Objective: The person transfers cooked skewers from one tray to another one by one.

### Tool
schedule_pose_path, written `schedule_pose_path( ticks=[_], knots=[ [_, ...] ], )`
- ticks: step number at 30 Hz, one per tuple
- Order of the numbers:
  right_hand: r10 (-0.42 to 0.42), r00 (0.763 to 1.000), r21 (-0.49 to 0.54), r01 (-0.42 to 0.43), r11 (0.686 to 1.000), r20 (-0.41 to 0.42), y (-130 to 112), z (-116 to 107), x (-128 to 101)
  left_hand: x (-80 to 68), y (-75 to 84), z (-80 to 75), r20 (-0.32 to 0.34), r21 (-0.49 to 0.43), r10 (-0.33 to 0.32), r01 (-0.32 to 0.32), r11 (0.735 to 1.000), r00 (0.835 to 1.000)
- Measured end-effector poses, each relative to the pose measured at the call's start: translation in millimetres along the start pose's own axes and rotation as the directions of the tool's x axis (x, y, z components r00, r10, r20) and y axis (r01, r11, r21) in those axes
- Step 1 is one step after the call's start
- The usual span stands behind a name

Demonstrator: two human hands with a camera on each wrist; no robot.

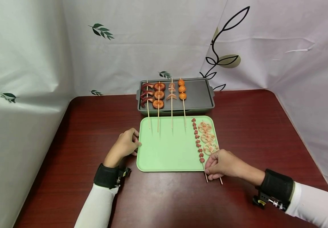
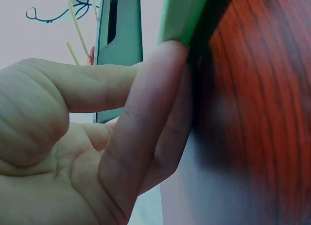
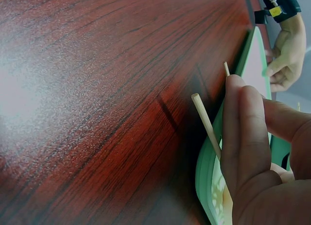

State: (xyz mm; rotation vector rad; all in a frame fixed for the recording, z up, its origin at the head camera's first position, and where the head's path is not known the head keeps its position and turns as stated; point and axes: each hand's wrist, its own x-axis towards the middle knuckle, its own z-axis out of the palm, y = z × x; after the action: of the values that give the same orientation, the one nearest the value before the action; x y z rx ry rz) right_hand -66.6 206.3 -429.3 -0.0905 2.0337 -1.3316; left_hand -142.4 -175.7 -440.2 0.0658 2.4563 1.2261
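My left hand [image 1: 126, 142] pinches the left rim of a light green tray [image 1: 167, 145], thumb on top and fingers at the side and below. At the tray's right front corner my right hand [image 1: 223, 163] pinches the bare stick of a skewer of small red pieces [image 1: 197, 137]. Beside it on the tray lies a lotus root skewer [image 1: 208, 137], partly under the right hand. In the right wrist view the lotus skewer's stick [image 3: 205, 119] pokes past the tray rim, below the fingers [image 3: 253, 128].
Behind the tray stands a dark grill pan [image 1: 199, 93]. On its left part lie a tentacle skewer [image 1: 147, 93], a mushroom-like round-slice skewer [image 1: 159, 95], a pink curved-piece skewer [image 1: 171, 91] and an orange ball skewer [image 1: 182, 89], their sticks reaching over the tray. A patterned sheet [image 1: 141, 47] hangs behind.
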Motion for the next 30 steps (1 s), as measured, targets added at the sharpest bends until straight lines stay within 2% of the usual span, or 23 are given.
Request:
schedule_pose_path(
  ticks=[10, 14, 17, 21, 30],
  knots=[
    [-0.022, 1.0, 0.009, 0.022, 1.0, 0.004, -2.9, -3.0, -2.3, 0.3, 0.2, 0.6, -0.005, 0.003, -0.002, 0.002, 1.0, 1.0],
    [-0.075, 0.997, -0.043, 0.074, 0.996, -0.015, -9.4, -8.3, -2.4, -0.4, 1.1, 1.1, -0.008, 0.005, -0.005, 0.005, 1.0, 1.0],
    [-0.145, 0.988, -0.134, 0.137, 0.981, -0.052, -15.6, -14.2, -1.7, -0.9, 1.3, 1.1, -0.007, 0.007, -0.009, 0.009, 1.0, 1.0],
    [-0.206, 0.972, -0.228, 0.177, 0.958, -0.112, -24.9, -21.1, -0.6, -1.5, 0.6, 0.9, 0.003, 0.013, -0.015, 0.015, 1.0, 1.0],
    [-0.284, 0.939, -0.225, 0.24, 0.944, -0.193, -44.5, -35.2, 4.7, -2.2, 2.1, -0.5, -0.004, 0.003, -0.022, 0.022, 1.0, 1.0]
  ],
)
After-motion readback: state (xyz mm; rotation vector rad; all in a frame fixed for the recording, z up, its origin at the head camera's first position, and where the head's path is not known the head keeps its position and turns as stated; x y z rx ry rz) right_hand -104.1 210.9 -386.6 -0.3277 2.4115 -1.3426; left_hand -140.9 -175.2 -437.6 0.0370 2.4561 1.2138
